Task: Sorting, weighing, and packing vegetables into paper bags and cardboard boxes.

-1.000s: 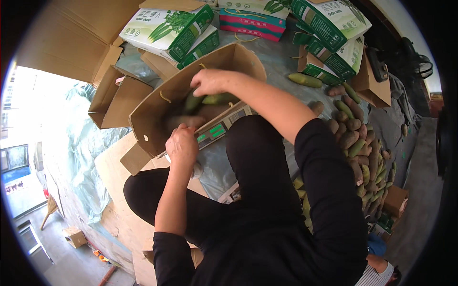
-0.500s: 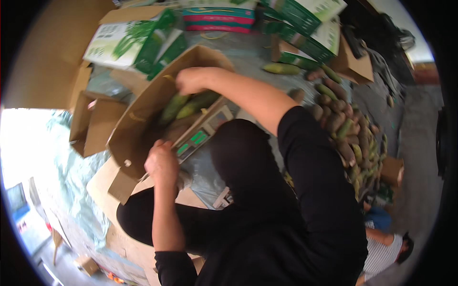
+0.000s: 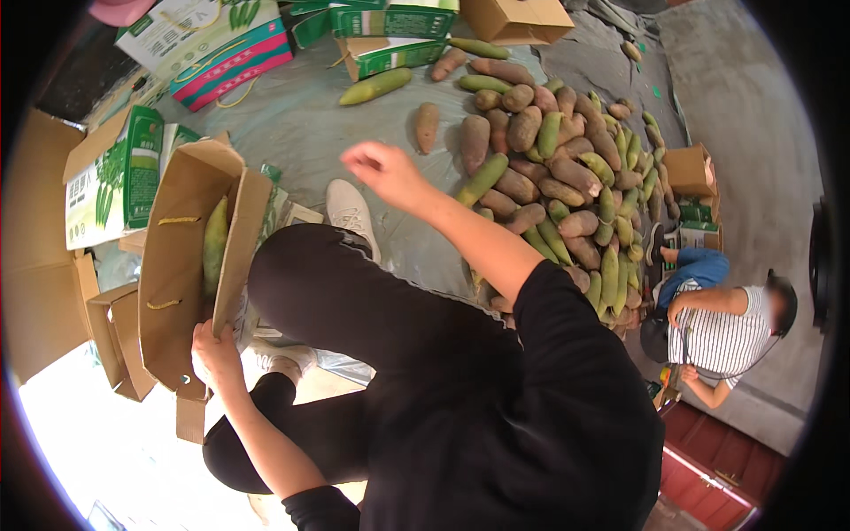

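An open brown cardboard box [image 3: 171,327] with yellow cord loops stands in front of my left knee. My left hand [image 3: 215,356] grips its near right edge, fingers bent over the rim. A long green radish [image 3: 215,248] shows inside; the box wall hides the rest of the contents. My right hand [image 3: 382,173] is raised over the plastic sheet, empty, with its fingers loosely bent and partly apart. It is between the box and a large pile of green and brown, soil-covered radishes [image 3: 575,177]. A single brown radish [image 3: 427,127] lies just beyond it.
Green and white printed cartons [image 3: 102,186] stand beyond the box, with a pink and teal carton [image 3: 232,71] farther back. A lone green radish [image 3: 376,86] lies on the grey-green sheet [image 3: 305,115]. A person in a striped shirt [image 3: 722,332] sits beyond the pile at right.
My right hand has left the box and moved right, toward the pile. The view has turned right, so the box now appears farther left. My left hand still holds the box's edge.
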A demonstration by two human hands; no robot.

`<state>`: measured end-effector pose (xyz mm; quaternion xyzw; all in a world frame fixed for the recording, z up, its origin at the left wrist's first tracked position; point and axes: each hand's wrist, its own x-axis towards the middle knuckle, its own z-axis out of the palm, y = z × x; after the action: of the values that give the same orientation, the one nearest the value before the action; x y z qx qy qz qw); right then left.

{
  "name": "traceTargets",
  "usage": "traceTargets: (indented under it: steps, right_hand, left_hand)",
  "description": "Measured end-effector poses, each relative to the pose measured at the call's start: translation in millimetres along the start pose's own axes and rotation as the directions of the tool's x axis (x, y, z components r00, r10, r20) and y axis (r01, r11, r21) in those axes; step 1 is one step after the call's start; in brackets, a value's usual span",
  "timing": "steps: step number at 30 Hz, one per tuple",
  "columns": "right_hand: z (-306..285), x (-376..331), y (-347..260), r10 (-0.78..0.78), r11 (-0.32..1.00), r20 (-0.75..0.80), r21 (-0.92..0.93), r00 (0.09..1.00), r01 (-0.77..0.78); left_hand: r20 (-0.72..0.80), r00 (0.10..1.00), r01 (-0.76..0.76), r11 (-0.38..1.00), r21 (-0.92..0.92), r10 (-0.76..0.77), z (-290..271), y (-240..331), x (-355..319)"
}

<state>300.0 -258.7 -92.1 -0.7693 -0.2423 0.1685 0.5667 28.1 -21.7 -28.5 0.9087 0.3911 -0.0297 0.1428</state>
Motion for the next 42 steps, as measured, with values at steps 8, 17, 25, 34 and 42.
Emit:
traceTargets:
  steps: [8, 17, 25, 34, 42]
  right_hand:
    - [-88, -187, 158, 0.453, 0.704, -0.031, -0.600, 0.891, -0.379]
    - [-145, -277, 199, 0.744, 0.443, -0.172, -0.597, 0.646, -0.669]
    - [-171, -290, 226, 0.664, 0.406, -0.408, -0.506, 0.627, -0.761]
    - [-128, -262, 247, 0.764, 0.396, -0.450, -0.237, 0.462, -0.887]
    - [-119, -236, 282, 0.761, 0.428, -0.503, -0.085, 0.410, -0.900]
  left_hand:
    - [-0.013, 1.000, -0.021, 1.000, -0.008, 0.021, 4, -9, -4]
    - [0.002, 1.000, 0.000, 1.000, -0.009, 0.000, 2, -6, -3]
    - [0.026, 1.000, 0.006, 1.000, -0.004, -0.005, 2, -4, -2]
    - [-0.015, 1.000, -0.018, 1.000, -0.021, 0.017, 9, -12, 0]
    - [-0.047, 0.999, 0.027, 1.000, -0.010, -0.028, 8, -11, -2]
